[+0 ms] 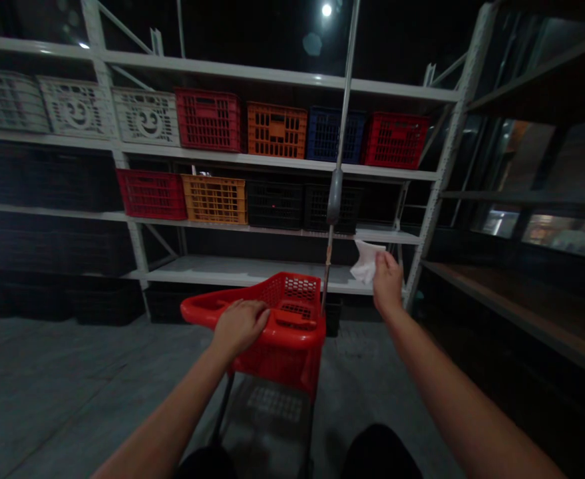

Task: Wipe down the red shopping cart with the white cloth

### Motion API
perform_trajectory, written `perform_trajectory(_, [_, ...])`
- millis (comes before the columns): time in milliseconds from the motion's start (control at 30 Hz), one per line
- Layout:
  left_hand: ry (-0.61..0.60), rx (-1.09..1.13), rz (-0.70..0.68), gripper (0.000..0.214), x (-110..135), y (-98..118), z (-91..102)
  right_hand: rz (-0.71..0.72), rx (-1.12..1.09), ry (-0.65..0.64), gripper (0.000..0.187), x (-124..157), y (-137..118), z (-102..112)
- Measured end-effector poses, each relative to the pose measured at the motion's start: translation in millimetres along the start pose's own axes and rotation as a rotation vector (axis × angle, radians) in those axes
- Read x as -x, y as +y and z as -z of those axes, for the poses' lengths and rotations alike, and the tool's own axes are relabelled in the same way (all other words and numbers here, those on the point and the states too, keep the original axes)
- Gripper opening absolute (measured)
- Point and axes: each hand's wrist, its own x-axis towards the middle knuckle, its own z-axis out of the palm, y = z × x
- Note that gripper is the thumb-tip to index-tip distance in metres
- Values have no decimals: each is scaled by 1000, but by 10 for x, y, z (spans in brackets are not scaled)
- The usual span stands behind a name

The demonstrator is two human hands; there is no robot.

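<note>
A small red plastic shopping cart (292, 372) stands on the floor in front of me, with a tall metal pole (345, 100) rising at its right side. My left hand (241, 324) lies over the cart's red handle (292, 338), its fingers curled across the top and partly hidden. Out to the right, my right hand (388, 281) is closed, pinching a white cloth or tissue (366, 261) between thumb and fingers. The cloth hangs to the left of those fingers, apart from the pole.
Behind the cart runs a white metal shelving rack (272, 159) carrying several plastic crates, among them an orange crate (277, 131) and a yellow crate (215, 199). A darker shelf unit (502, 279) stands close on the right. The grey floor (72, 392) stretches to the left.
</note>
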Motion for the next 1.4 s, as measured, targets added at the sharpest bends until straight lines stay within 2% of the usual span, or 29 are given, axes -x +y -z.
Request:
perform_trajectory(67, [-5,-5,-12,41,-20,14,0,45,26,-84,43,98,-59,-267])
perform_trajectory(133, [-15,-9,-16,42,-30,22,14,12,49,-225,41,267,-60,-548])
perform_trajectory(233, [-37,-7,-15,41,-17,-11,48,-45,107,-345,38,567,102,-769])
perform_trajectory(400, [-49,20,-48,44,33,-183,75,-21,73,-644,32,1020,547,-633])
perform_trajectory(467, [-49,28,-60,46,43,-247,76,-39,61,-708,32,1151,634,-585])
perform_trajectory(533, [-53,42,-67,47,43,-286,84,-48,51,-714,30,1192,618,-593])
perform_trajectory(633, [-60,72,-76,46,35,-303,108,-28,53,-662,27,994,397,-675])
perform_trajectory(767, [-65,86,-89,47,17,-329,124,84,-18,-544,25,327,-107,-827])
perform_trajectory(867, [-71,83,-113,47,-1,-381,113,169,-181,-549,27,-168,-437,-956])
perform_trajectory(933, [-80,76,-132,46,-18,-424,103,167,-273,-552,29,-362,-573,-1045])
perform_trajectory(1000, [-86,69,-148,46,-37,-466,92,159,-325,-525,30,-409,-628,-1124])
perform_trajectory(1100, [-86,74,-168,46,-67,-535,73,153,-311,-450,29,-211,-562,-1186])
perform_trajectory(1200, [-106,70,-192,46,-95,-633,49,93,-208,-428,28,251,-311,-1150])
perform_trajectory(1267, [-116,45,-197,45,-114,-718,36,11,-115,-486,27,630,-61,-1080])
perform_trajectory(1333, [-98,-8,-170,44,-132,-799,31,-59,-27,-597,25,990,208,-1004])
perform_trajectory(1400, [-41,-94,-105,43,-140,-839,40,-66,32,-699,23,1277,434,-950])
